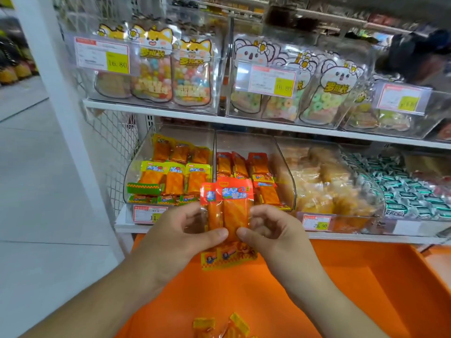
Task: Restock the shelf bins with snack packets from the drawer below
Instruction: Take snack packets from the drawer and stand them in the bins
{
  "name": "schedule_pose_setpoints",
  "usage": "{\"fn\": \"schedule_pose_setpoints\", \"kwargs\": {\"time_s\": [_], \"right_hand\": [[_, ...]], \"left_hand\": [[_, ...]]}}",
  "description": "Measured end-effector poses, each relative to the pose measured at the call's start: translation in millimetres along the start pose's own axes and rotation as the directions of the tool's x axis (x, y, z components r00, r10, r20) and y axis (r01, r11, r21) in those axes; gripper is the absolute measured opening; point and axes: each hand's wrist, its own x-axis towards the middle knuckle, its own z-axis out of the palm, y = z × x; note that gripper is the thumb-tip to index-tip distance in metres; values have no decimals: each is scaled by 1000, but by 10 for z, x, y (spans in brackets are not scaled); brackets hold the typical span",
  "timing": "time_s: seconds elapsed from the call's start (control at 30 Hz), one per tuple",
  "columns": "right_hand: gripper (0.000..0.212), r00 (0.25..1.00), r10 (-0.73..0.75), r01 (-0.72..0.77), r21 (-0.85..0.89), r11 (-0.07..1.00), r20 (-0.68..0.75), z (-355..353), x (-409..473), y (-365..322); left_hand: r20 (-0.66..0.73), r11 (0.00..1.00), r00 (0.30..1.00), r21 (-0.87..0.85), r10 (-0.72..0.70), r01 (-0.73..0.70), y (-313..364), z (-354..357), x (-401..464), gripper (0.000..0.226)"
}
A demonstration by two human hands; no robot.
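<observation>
Snack packets (229,215), glossy red-topped plastic, flat and oblong, pinched upright between left hand (180,235) and right hand (271,230), thumbs clamped on clear fronts; above smooth orange drawer (341,284), near curved clear bin (253,181).

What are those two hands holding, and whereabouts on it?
A small stack of red-topped snack packets, held upright. The left hand and right hand pinch it from either side around the lower middle, thumbs in front.

Glossy plastic snack packets (228,211), clear glossy plastic bins (170,142), smooth orange drawer (317,276).
</observation>
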Motion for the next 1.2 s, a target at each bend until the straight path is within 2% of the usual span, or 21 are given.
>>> {"fn": "schedule_pose_setpoints", "kwargs": {"time_s": [0.1,0.2,0.33,0.43,0.57,0.63,0.7,0.77,0.8,0.87,1.0,1.13,1.2], "right_hand": [[26,999,-52,52,-134,990,5,48,-45,-14],[29,999,-40,42,-191,981,19,82,-72,-12],[16,993,45,-40,-50,998,110,38,-38,-55],[19,988,63,-59,-37,998,140,-15,15,-83],[19,991,112,-110,-45,993,67,-55,138,-27],[24,991,136,-136,-23,991,20,-84,253,-10],[27,989,141,-141,-8,990,-40,-134,438,-3],[26,982,148,-153,-30,988,-113,-185,733,4],[26,976,156,-166,-56,985,-150,-197,912,10],[27,963,161,-190,-122,974,-217,-190,1346,79],[34,951,111,-192,-273,943,-288,-41,2139,251],[42,969,47,-167,-502,848,-243,147,2617,448],[39,970,35,-162,-532,831,-241,224,2735,567]], "left_hand": [[-3,999,1000,36,15,-15,-2,33,-35,26],[-20,997,1000,77,23,-21,-46,41,-36,26],[-51,998,999,52,-19,22,-72,54,-5,30],[-74,996,997,85,-15,21,-99,89,59,34],[22,978,999,209,25,-29,-38,140,193,33],[6,957,997,278,80,-78,-3,129,299,38],[-13,848,979,502,203,-169,-41,67,460,55],[46,611,946,753,320,-243,-60,-11,608,71],[88,505,933,821,350,-267,-86,-49,681,74],[164,378,931,880,327,-288,-169,-131,795,78],[216,326,935,895,281,-305,-257,-196,845,84],[210,346,936,887,283,-304,-281,-224,891,88],[232,285,916,900,328,-330,-386,-258,945,98]]}}
